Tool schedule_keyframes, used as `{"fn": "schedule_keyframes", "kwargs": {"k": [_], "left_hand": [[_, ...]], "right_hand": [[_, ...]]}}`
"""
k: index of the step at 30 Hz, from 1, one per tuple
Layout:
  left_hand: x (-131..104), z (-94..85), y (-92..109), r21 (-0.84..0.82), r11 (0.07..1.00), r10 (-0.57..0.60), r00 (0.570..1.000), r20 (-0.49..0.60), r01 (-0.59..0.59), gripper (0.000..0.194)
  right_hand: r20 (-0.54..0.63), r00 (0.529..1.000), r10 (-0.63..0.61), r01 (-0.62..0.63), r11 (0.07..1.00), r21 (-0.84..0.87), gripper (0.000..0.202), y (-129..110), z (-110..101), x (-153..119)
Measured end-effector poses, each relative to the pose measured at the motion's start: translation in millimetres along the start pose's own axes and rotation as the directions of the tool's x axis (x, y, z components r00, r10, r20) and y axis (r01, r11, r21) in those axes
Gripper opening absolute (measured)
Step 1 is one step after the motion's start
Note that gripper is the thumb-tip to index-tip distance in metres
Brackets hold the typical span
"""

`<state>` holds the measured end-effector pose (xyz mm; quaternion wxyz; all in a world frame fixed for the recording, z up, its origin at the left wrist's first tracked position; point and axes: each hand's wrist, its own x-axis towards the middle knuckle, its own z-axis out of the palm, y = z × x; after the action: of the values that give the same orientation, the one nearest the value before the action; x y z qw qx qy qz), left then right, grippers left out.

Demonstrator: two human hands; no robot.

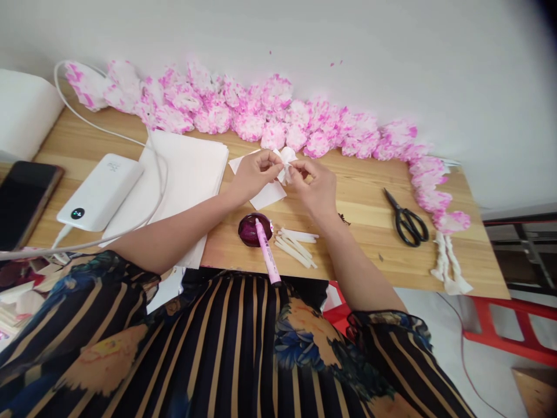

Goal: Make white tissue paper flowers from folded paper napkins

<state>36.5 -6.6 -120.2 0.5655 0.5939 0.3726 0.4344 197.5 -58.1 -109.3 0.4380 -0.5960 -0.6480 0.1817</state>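
Between my two hands is a small white paper flower (287, 157), its petals gathered and ruffled. My left hand (260, 173) pinches it from the left side. From the right, my right hand (315, 184) grips its edge between thumb and finger. Under and beside the hands lie flat pieces of white paper (268, 196). Nearer to me, a pink marker (268, 255) rests tilted on a dark purple round dish (249, 233). Several thin white sticks (296, 248) lie just right of it.
Pink-tipped white paper flowers (248, 113) line the wall side of the wooden table (361, 197). Black scissors (407, 220) lie at right. A paper stack (187, 162), white power bank (100, 191) with cable, phone (26, 200) and white roll (26, 113) are at left.
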Motion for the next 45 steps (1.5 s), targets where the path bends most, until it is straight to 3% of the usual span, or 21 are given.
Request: {"fn": "schedule_keyframes", "kwargs": {"k": [6,10,14,26,33,40,45], "left_hand": [[2.4,-0.7,-3.5,-0.120,0.989,-0.081,0.997,0.021,0.083,0.015],[0.9,-0.9,-3.8,-0.073,0.996,-0.038,0.997,0.061,0.042,0.016],[0.0,-0.6,-1.7,0.008,1.000,-0.002,1.000,0.027,0.002,0.012],[-1.3,1.1,2.1,0.026,1.000,0.001,1.000,-0.031,0.000,0.008],[-0.7,0.0,0.9,-0.011,0.999,-0.033,0.999,-0.030,0.033,0.009],[-4.1,1.7,2.9,0.103,0.994,0.026,0.999,-0.024,-0.024,0.007],[-4.2,2.5,2.8,0.068,0.998,0.011,0.999,-0.037,-0.009,0.008]], "right_hand": [[0.064,0.988,0.139,-0.151,0.952,0.265,0.016,7.5,2.9,3.8],[0.052,0.991,0.121,-0.129,0.973,0.190,0.016,3.6,3.3,1.6],[0.038,0.996,0.081,-0.084,0.992,0.093,0.014,0.8,4.1,-1.8],[0.027,0.992,0.123,-0.125,0.983,0.131,0.012,2.4,4.9,1.2],[0.121,0.973,0.199,-0.228,0.915,0.333,0.014,12.9,7.2,4.0],[-0.020,0.998,0.065,-0.064,0.996,0.061,0.019,4.1,2.8,-0.1],[0.011,0.995,0.101,-0.102,0.979,0.178,0.018,6.6,5.2,0.7]]}}
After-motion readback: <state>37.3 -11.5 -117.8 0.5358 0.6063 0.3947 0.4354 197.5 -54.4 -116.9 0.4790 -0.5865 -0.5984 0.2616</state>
